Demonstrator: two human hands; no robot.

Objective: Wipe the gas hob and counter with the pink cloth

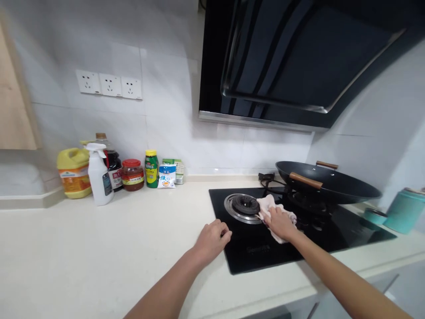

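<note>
My right hand [280,223] grips a pale pinkish-white cloth [268,203] and presses it on the black glass gas stove [252,246]. The cloth lies bunched against the right side of the left burner [245,206], which has a silver ring around a dark burner head. Loosely curled into a fist, my left hand [214,241] is at the stove's left edge over the pale countertop [149,257], with nothing visible in it.
A large black wok [341,188] with wooden handles sits on the right burner. Beyond it stand a teal canister [403,210] and a small teal bowl [375,215]. A white spray bottle [98,177], a yellow jug [73,173] and several condiments line the wall. The range hood [282,66] overhangs the stove.
</note>
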